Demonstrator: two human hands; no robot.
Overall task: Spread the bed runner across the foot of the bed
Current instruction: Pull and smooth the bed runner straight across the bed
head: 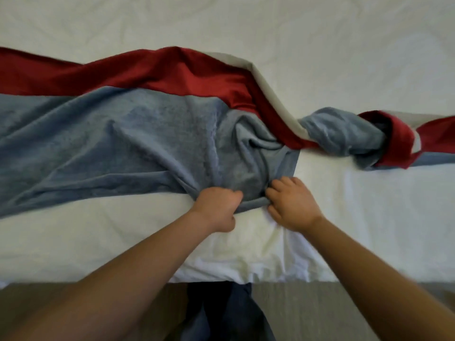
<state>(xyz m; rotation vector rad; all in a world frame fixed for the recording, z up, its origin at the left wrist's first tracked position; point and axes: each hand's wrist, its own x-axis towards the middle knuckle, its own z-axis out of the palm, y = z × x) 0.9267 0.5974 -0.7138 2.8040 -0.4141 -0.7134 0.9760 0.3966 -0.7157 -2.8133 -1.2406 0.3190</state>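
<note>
A bed runner [103, 141] with a grey-blue band and a red band lies across a bed covered by a white sheet [369, 217]. Its left part is spread but wrinkled. Its right part [349, 136] is twisted into a rope with a pale underside showing. My left hand [218, 206] grips the runner's near blue edge in a fist. My right hand [290, 203] pinches the same edge just to the right, fingers curled into the fabric. Between the two hands the edge is bunched.
The bed's near edge [98, 279] runs across the bottom of the view. Below it are beige carpet [307, 306] and my dark trousers [221, 313]. White sheet stretches beyond the runner toward the top.
</note>
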